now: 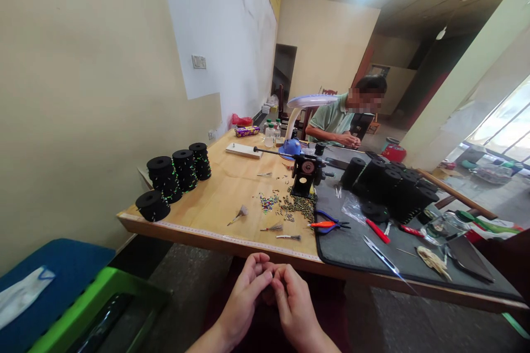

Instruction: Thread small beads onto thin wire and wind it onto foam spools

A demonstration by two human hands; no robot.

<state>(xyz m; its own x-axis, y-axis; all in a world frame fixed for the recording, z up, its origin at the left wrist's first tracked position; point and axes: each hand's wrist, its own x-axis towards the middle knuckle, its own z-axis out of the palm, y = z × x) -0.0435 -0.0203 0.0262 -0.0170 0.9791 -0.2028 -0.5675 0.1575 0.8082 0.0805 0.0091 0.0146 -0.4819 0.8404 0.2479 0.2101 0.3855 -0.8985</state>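
Observation:
My left hand (244, 298) and my right hand (295, 303) meet just in front of the table's near edge. The fingers of both are closed in a pinch, thumbs nearly touching. Whatever they grip, if anything, is too small to make out. Beyond them on the wooden table (215, 198) lie small tufted brushes (289, 237), a pile of tiny brass-coloured pieces (296, 207) and a scatter of coloured bits (269, 203). Pliers with blue and orange handles (329, 224) rest on the edge of the grey mat (351, 242).
Black spools (163, 176) stand at the left and more black rolls (385, 182) at the right. A black hand-crank device (306, 174) and a lamp (292, 146) are mid-table. Tweezers (383, 256) lie at right. A person (343, 121) sits at the far side.

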